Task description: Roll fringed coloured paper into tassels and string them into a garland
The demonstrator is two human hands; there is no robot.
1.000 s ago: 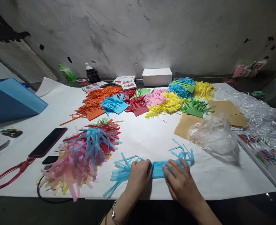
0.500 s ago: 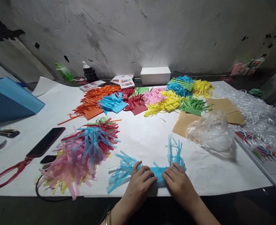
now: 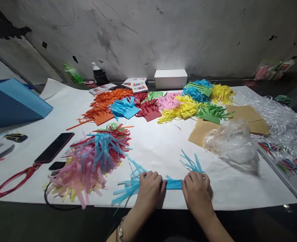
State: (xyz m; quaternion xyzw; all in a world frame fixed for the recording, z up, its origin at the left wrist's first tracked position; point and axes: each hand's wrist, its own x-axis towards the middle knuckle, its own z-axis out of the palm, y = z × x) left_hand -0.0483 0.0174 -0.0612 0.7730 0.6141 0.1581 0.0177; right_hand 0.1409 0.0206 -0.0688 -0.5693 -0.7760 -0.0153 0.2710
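White paper (image 3: 158, 144) lies beneath two hands (image 3: 173, 188), both gripping one blue fringed strip (image 3: 174, 184).

A phone (image 3: 54, 148) lies face up at the left, a red strap (image 3: 29, 173) reaching from its near end. Beyond it stands a blue box (image 3: 17, 104). Near the wall (image 3: 148, 37) are a green bottle (image 3: 73, 74), a black bottle (image 3: 100, 77) with a white top and, farther right, a white box (image 3: 170, 80). A clear bag (image 3: 232, 141) partly covers brown card (image 3: 249, 117).
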